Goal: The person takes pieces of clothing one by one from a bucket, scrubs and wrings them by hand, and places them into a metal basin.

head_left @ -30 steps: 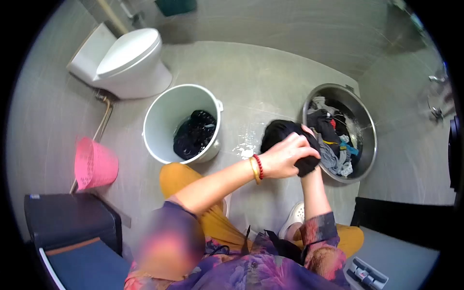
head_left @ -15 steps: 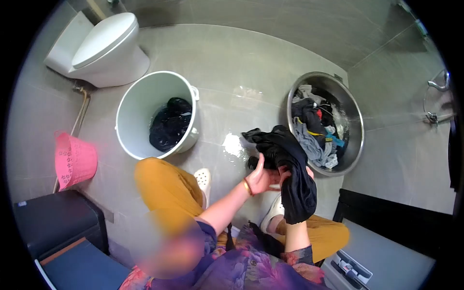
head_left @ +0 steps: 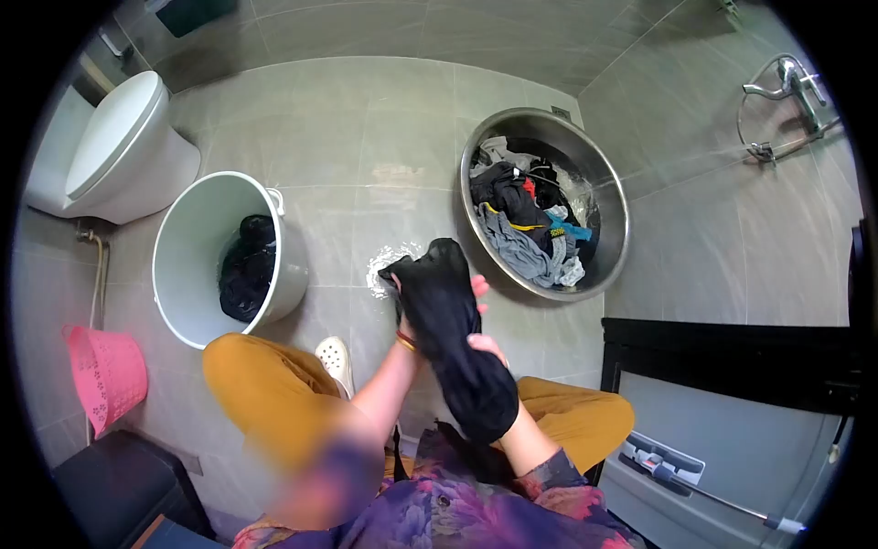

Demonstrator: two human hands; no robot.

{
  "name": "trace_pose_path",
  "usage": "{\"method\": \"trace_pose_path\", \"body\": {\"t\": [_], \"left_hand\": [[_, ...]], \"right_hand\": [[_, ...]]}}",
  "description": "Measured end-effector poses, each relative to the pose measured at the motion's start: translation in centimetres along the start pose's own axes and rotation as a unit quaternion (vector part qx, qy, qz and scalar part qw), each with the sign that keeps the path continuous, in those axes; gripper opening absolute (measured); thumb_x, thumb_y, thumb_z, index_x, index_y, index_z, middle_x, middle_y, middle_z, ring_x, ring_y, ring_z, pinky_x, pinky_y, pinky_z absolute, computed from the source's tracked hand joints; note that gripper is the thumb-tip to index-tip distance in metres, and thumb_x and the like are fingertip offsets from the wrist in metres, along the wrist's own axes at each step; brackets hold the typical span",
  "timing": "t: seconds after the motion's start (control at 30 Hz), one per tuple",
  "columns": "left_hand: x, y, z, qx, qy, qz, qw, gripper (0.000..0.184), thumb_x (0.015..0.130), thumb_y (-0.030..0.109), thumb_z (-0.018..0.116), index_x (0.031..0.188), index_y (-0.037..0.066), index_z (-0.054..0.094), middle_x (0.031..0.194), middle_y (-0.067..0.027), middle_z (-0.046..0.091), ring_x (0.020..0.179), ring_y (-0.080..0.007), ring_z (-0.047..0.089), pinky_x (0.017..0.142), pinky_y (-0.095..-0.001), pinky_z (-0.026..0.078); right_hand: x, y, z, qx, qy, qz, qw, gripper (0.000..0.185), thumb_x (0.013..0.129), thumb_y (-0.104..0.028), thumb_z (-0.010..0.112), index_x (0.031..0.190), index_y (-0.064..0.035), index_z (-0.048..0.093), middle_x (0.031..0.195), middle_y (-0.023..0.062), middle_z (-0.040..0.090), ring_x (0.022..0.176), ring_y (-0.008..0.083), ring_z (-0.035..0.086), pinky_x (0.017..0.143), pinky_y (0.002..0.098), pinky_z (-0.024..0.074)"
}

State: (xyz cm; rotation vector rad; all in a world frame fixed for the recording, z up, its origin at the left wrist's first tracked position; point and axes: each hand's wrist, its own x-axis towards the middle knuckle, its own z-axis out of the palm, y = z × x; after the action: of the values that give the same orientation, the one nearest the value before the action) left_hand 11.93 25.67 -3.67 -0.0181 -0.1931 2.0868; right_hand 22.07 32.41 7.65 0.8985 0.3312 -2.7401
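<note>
A dark, limp black garment (head_left: 448, 329) hangs between my hands above the floor, its kind unclear in the folds. My left hand (head_left: 402, 311), with a red and yellow band at the wrist, is at the garment's left edge and mostly covered by it. My right hand (head_left: 487, 346) grips its right side, the thumb showing while cloth hides the palm. The lower end of the garment drapes over my right forearm. Some fingertips (head_left: 480, 287) poke out past the right edge; which hand they belong to I cannot tell.
A steel basin (head_left: 617, 242) at the right holds wet clothes (head_left: 526, 224) and water. Left of me stands a white bucket (head_left: 169, 284) with dark cloth (head_left: 249, 270) inside. Around are a toilet (head_left: 119, 137), pink basket (head_left: 108, 375), wall tap (head_left: 786, 82) and wet floor.
The view has shifted, so the basin and bucket sit further left. The garment now lies stretched lengthwise over both hands; my left hand, formerly showing with fingers spread, is mostly behind it.
</note>
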Motion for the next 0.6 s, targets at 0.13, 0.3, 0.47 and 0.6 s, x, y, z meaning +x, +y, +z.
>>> {"method": "trace_pose_path", "body": {"t": [0.13,0.3,0.47,0.6], "left_hand": [[0.9,2.5,1.9,-0.032,0.162,0.001,0.986,0.072,0.078,0.062,0.043,0.11,-0.002,0.047,0.103,-0.017,0.056,0.095,-0.0305,0.055,0.084,-0.0434,0.044],[1.5,3.4,3.1,-0.03,0.11,-0.005,0.993,0.038,0.083,0.041,0.048,0.084,0.003,0.051,0.075,-0.0069,0.055,0.074,-0.0219,0.055,0.079,-0.0348,0.046],[1.2,4.1,4.2,0.005,0.033,-0.006,0.999,0.043,0.086,0.04,0.044,0.107,0.004,0.035,0.074,-0.0022,0.044,0.07,-0.0157,0.046,0.08,-0.0329,0.042],[1.5,3.7,4.6,-0.014,-0.032,-0.021,0.999,0.057,0.086,0.038,0.045,0.128,0.003,0.029,0.076,-0.0012,0.039,0.066,-0.0137,0.042,0.079,-0.034,0.041]], "right_hand": [[0.7,-2.4,-2.2,-0.287,-0.045,-0.032,0.956,0.063,0.075,-0.019,0.058,0.129,-0.0001,0.031,0.121,0.016,0.046,0.108,0.0251,0.048,0.092,0.0342,0.0386],[0.8,-2.3,-4.1,-0.239,-0.039,-0.085,0.966,0.066,0.086,-0.029,0.05,0.138,-0.0078,0.015,0.136,0.0141,0.03,0.123,0.0241,0.034,0.101,0.0329,0.0282],[2.5,1.6,-9.5,-0.112,0.078,0.184,0.973,0.078,0.08,-0.067,0.028,0.137,-0.0151,0.02,0.132,0.0155,0.037,0.117,0.0355,0.039,0.097,0.0485,0.0309],[5.1,2.6,-11.7,-0.027,-0.038,0.166,0.985,0.076,0.08,-0.069,0.023,0.132,-0.0146,0.033,0.13,0.0128,0.04,0.113,0.0363,0.043,0.096,0.047,0.0329]]}}
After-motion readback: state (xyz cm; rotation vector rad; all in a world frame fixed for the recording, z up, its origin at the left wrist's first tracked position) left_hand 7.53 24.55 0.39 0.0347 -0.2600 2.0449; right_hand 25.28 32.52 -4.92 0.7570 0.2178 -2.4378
